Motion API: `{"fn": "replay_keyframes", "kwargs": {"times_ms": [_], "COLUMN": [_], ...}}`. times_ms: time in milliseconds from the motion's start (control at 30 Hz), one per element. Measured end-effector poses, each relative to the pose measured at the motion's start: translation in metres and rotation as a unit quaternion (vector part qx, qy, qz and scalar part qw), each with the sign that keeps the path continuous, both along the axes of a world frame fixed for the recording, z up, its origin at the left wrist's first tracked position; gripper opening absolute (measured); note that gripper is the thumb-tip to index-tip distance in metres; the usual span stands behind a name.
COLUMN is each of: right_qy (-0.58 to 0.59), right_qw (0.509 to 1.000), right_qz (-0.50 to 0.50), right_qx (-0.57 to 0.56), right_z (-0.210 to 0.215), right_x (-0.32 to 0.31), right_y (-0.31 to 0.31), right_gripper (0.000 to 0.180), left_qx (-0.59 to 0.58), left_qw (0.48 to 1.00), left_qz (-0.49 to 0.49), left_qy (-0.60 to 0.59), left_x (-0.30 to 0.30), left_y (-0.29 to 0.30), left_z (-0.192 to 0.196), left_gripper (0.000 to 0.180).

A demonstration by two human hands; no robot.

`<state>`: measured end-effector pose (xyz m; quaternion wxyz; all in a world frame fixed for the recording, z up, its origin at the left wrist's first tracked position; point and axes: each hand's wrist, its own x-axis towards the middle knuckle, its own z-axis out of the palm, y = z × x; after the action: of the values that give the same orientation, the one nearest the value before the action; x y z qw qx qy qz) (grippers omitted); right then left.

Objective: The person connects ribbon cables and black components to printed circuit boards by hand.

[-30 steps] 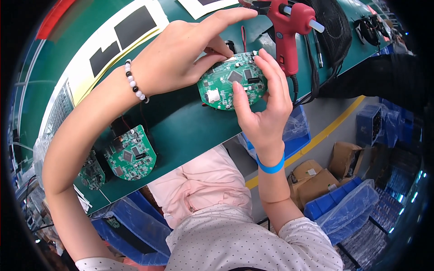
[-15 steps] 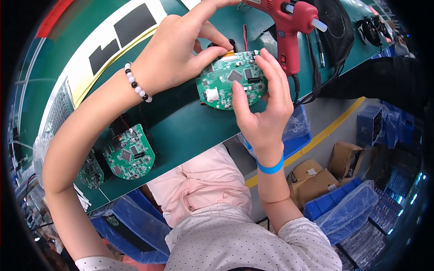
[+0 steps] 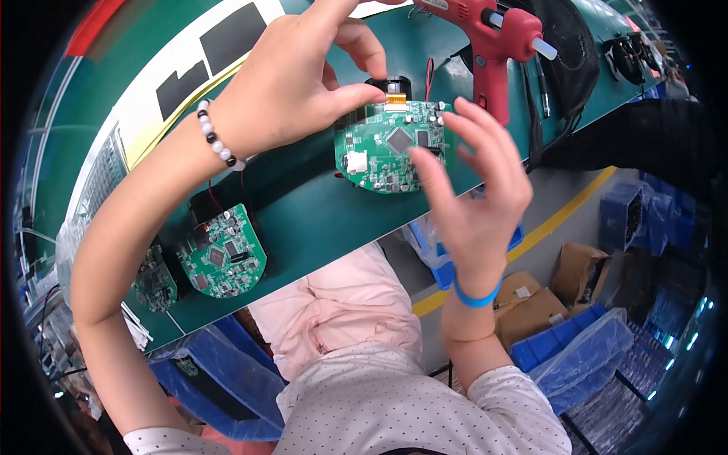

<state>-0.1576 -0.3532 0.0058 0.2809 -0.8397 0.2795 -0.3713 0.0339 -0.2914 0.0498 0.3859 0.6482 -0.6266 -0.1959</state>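
A green circuit board [image 3: 383, 161] with chips and a white connector lies near the table's front edge. An orange flat cable [image 3: 395, 100] at its far edge runs to a small black module [image 3: 398, 83]. Over the board's far left corner is my left hand [image 3: 292, 83], thumb and fingers apart, the thumb tip close to the flat cable. On the right side, my right hand [image 3: 485, 189] is open, its fingers spread beside the board's right edge and holding nothing. The board's far left corner is partly hidden by my left hand.
A red glue gun [image 3: 489, 68] rests beyond the board, with a pen [image 3: 543, 95] and a black mesh bag [image 3: 565, 61] to its right. More boards, one of them a green board [image 3: 224, 254], lie at left. Blue bins [image 3: 557, 337] and cardboard boxes [image 3: 523, 303] stand below.
My right hand has drawn away from the board to the right, its fingers spreading. My left finger and thumb have parted from the flat cable, leaving the black module more exposed.
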Motion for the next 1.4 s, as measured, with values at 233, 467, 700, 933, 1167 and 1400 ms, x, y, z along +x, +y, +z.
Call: {"fn": "replay_keyframes", "kwargs": {"times_ms": [233,467,700,933,1167,1400], "right_qy": [0.006,0.014,0.004,0.008,0.032,0.006], "right_qw": [0.99,0.991,0.992,0.993,0.995,0.997], "right_qz": [0.111,0.114,0.099,0.083,0.058,0.045], "right_qx": [-0.084,-0.071,-0.083,-0.077,-0.081,-0.064], "right_z": [-0.002,-0.006,-0.006,-0.006,-0.002,-0.008], "right_x": [0.022,0.026,0.025,0.026,0.023,0.027], "right_y": [-0.032,-0.029,-0.028,-0.027,-0.022,-0.017], "right_gripper": [0.022,0.02,0.023,0.025,0.025,0.027], "left_qx": [0.098,0.07,0.157,0.193,0.315,0.31], "left_qw": [0.992,0.997,0.969,0.961,0.9,0.894], "left_qz": [-0.016,-0.022,-0.058,-0.038,0.011,0.065], "left_qy": [0.072,0.014,0.179,0.192,0.3,0.317], "left_x": [-0.002,-0.001,0.019,0.019,0.014,0.01], "left_y": [0.001,0.004,0.025,0.03,0.026,0.032], "left_z": [-0.003,-0.005,-0.015,-0.028,-0.027,-0.027], "left_gripper": [0.065,0.064,0.082,0.098,0.096,0.096]}}
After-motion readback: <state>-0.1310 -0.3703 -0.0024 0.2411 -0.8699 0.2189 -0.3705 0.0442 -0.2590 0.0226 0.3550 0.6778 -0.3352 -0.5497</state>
